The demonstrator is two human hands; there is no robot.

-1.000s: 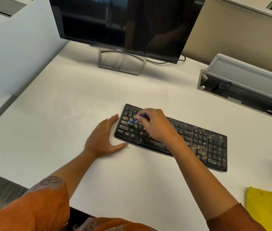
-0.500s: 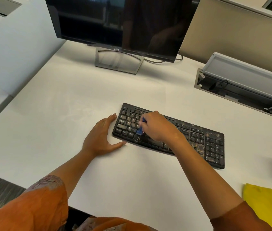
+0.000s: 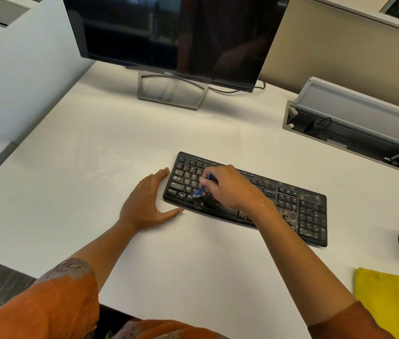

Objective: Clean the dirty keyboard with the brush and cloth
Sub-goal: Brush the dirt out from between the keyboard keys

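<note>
The right hand [image 3: 232,187] pinched one small blue brush [image 3: 202,188] in curled fingers, its pale tip down on the lower-left keys of the single black keyboard [image 3: 291,204], which sat crumb-speckled mid-desk. The left hand [image 3: 148,204] lay flat and spread on the white desk [image 3: 95,167], fingertips touching the keyboard's left end, it seemed. One yellow cloth [image 3: 394,299] waited at the near right edge, well apart. Beyond stood one dark monitor [image 3: 176,33] and one open cable tray [image 3: 355,133].
</note>
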